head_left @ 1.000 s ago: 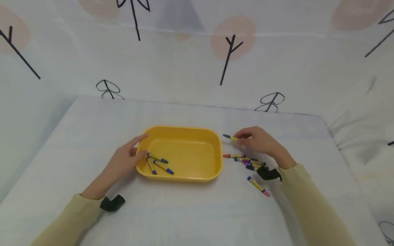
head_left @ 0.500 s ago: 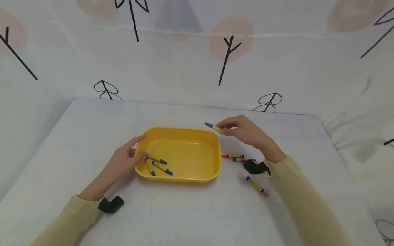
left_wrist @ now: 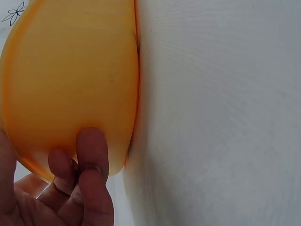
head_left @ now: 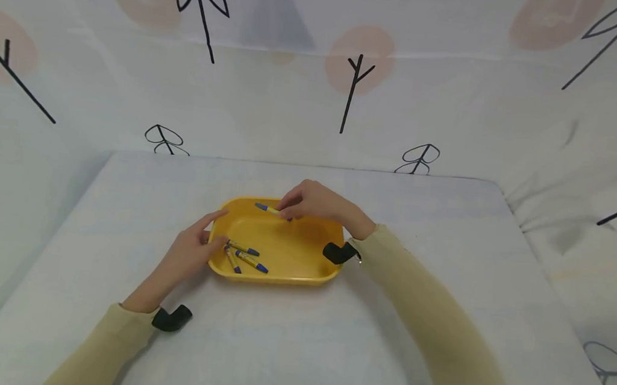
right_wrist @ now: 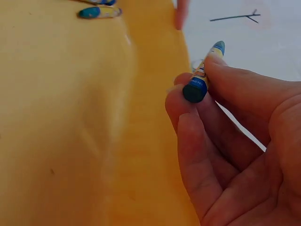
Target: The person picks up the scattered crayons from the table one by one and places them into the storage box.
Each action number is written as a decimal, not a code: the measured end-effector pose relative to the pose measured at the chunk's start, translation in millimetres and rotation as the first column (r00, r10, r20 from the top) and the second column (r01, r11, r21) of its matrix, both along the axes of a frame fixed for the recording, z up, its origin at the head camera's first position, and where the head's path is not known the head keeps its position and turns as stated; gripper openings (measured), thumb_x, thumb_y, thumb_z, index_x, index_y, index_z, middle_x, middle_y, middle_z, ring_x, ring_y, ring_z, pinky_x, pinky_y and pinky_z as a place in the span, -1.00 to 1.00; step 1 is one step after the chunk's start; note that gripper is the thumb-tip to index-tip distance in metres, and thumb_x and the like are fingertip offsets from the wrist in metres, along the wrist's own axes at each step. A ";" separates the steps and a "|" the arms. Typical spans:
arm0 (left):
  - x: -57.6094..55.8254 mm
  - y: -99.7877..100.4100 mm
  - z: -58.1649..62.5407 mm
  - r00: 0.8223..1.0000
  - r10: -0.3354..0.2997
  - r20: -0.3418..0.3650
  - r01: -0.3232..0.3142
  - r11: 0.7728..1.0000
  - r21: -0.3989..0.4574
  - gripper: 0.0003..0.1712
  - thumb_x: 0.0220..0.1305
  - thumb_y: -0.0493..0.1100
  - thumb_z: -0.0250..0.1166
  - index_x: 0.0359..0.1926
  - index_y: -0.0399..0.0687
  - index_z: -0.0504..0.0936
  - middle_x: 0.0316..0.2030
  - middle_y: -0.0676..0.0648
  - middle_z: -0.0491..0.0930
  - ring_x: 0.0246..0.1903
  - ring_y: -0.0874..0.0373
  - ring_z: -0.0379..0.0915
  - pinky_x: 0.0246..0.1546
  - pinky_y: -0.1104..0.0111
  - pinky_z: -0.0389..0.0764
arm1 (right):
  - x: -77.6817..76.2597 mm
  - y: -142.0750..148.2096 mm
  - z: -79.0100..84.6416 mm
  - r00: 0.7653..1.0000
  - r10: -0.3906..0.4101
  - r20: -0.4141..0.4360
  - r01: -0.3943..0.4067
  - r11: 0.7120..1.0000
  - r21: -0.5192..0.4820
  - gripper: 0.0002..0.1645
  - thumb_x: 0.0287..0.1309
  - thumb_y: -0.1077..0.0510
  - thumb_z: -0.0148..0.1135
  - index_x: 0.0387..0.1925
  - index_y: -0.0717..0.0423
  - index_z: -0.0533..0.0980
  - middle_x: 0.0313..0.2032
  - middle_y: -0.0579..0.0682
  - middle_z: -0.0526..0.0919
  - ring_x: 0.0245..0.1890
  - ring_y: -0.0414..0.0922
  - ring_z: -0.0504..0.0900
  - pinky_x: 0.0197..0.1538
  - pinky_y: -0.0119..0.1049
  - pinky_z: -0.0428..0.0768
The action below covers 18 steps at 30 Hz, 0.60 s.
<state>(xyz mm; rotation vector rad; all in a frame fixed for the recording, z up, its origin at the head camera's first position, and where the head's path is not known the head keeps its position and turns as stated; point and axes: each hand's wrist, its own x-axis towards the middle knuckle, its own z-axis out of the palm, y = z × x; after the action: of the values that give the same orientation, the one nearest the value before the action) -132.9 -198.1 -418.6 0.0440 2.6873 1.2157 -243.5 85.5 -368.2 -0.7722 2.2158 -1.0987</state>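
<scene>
Right hand: near the centre of the head view, a person's right hand (head_left: 318,202) pinches a blue-tipped crayon (head_left: 266,208) between thumb and fingers, over the far side of the tray.
Left hand: left of centre, the left hand (head_left: 188,254) grips the tray's end, its fingers against the outer wall in the left wrist view.
Yellow tray: the yellow tray (head_left: 292,258) sits mid-frame on the white-covered table (head_left: 274,347).
Three crayons: the three crayons (head_left: 251,262) lie in the tray's lower left corner.

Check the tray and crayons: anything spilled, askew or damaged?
Nothing stands out: the tray sits upright, three crayons lie loose inside, and the right hand pinches another crayon over the tray. The right sleeve hides part of the table.
</scene>
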 end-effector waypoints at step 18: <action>-0.7 -0.2 -1.9 1.000 0.002 -0.007 -0.002 1.000 -0.003 -0.31 0.43 -0.04 0.20 0.51 0.20 0.21 -0.26 -0.17 0.65 -0.47 0.07 0.46 -0.46 0.29 0.46 | 9.0 -26.7 -31.2 0.994 0.108 -0.010 -0.107 0.990 0.097 -0.76 0.25 0.09 0.36 -0.10 0.09 0.73 -0.34 -0.13 0.74 -0.35 -0.16 0.62 -0.23 -0.38 0.52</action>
<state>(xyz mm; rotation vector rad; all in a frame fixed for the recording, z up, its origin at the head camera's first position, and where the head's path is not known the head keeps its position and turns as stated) -133.6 -198.3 -420.5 0.0461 2.6956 1.2148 -234.5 58.8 -399.4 -0.8498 2.1947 -0.9301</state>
